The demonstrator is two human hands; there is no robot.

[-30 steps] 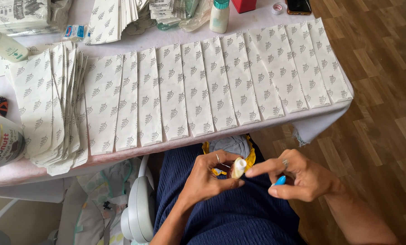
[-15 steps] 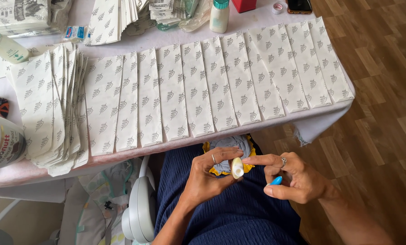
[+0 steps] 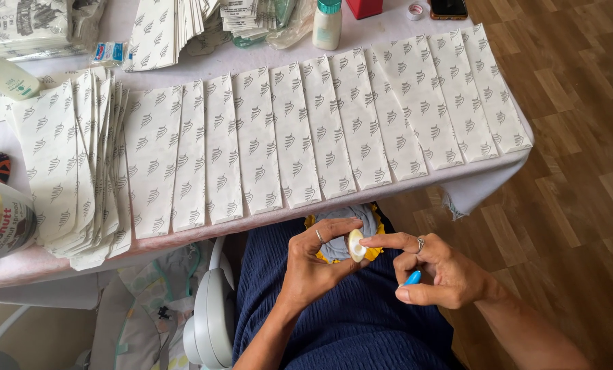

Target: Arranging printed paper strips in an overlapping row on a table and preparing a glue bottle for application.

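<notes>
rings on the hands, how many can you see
2. One ring sits on a finger of the left hand, which holds a small pale round object. The other ring is on the right hand. Curled fingers may hide more.

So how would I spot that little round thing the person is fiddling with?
Start at the table edge lined with white leaf-patterned paper sleeves, then drop to the dark blue lap below. There the left hand pinches a small cream-coloured disc, the right hand's forefinger touching it. Nothing else there is pale and round; the right hand also holds something bright blue.
</notes>
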